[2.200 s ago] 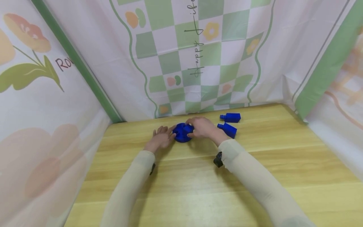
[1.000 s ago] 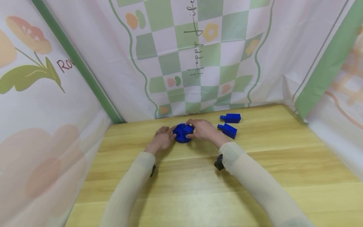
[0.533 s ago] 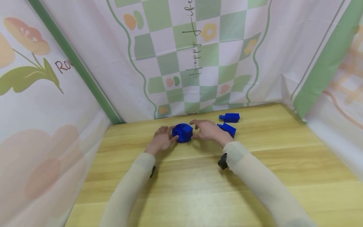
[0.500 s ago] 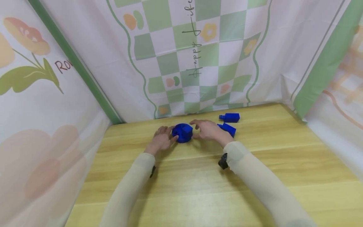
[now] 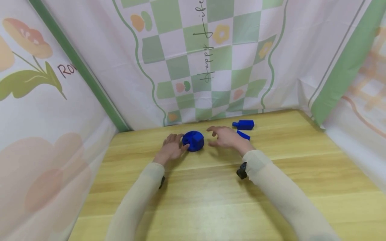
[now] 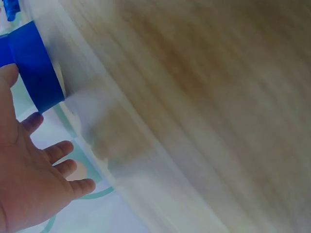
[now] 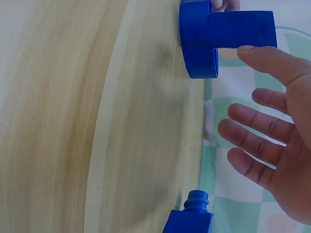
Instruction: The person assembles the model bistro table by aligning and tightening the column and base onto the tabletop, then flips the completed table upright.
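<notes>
The left hand (image 5: 172, 148) lies with its fingers extended and unclenched, its thumb and forefinger at the near side of a round blue holder (image 5: 197, 148) directly to its right; the thumb appears to touch the rim, without curling round it. From the holder, on the side toward the right hand (image 5: 227, 138), a square-sided blue block (image 5: 197, 137) stands up. The right hand is released, its fingers spread and grasping nothing, just to the right of the holder and apart from it. Behind the right hand a blue bottle (image 5: 245, 125) lies on its side, neck pointing left; a second blue bottle (image 5: 243, 135), nearer and partly hidden by that hand, lies beside the first. Pale sleeves reach toward the person from both wrists. Under both hands spreads the wood-grain counter (image 5: 205, 201), and beyond them hangs a green-checked cloth (image 5: 199, 63).
</notes>
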Action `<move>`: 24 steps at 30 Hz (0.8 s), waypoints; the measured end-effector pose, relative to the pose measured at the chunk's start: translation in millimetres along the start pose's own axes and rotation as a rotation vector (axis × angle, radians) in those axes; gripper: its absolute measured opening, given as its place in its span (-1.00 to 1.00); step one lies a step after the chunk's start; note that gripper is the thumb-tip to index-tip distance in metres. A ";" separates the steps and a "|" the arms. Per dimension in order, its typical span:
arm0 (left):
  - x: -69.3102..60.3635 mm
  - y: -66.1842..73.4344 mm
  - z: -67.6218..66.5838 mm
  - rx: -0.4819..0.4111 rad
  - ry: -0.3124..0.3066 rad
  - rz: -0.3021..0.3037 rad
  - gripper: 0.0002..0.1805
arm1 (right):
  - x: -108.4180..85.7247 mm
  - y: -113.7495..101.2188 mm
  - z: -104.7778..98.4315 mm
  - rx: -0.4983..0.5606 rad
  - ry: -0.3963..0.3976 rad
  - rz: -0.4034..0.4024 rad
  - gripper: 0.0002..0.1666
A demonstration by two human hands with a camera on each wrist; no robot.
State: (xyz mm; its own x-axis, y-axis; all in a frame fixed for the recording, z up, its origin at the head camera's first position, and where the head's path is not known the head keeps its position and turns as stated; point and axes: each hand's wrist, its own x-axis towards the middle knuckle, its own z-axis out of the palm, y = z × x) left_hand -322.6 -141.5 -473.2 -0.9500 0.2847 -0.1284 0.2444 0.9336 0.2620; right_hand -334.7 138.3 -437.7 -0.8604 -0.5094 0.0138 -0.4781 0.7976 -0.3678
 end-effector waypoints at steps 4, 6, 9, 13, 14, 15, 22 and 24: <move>0.7 0.8 -0.8 0.002 -0.014 -0.009 -0.27 | -3.0 0.8 -2.1 -0.005 -0.008 -0.010 -0.24; 1.0 1.0 -0.3 0.006 -0.022 -0.013 -0.27 | -4.4 1.3 -3.2 -0.005 -0.015 -0.015 -0.24; 0.6 1.4 0.3 0.005 -0.030 -0.018 -0.24 | -6.2 3.2 -4.6 -0.019 -0.013 -0.017 -0.26; 0.0 2.2 -1.1 -0.009 -0.044 -0.025 -0.25 | -9.0 4.4 -8.1 -0.020 -0.002 -0.010 -0.29; 0.1 2.6 -1.9 -0.009 -0.046 -0.028 -0.26 | -9.7 4.3 -9.3 -0.012 0.000 -0.007 -0.29; 0.2 2.9 -2.6 -0.011 -0.047 -0.030 -0.28 | -10.3 4.2 -10.2 -0.005 -0.001 -0.005 -0.30; 0.4 3.6 -4.0 -0.016 -0.032 -0.039 -0.30 | -9.8 6.7 -11.1 -0.004 0.009 -0.013 -0.33; 0.7 3.3 -3.2 -0.010 -0.025 -0.034 -0.31 | -9.4 7.6 -10.1 -0.009 0.014 -0.015 -0.34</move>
State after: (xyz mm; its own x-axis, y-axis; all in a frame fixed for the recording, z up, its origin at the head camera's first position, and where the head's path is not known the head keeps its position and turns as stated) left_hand -323.0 -138.9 -469.3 -0.9526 0.2580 -0.1611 0.2097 0.9407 0.2665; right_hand -332.0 152.4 -431.2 -0.8555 -0.5167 0.0320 -0.4924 0.7929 -0.3590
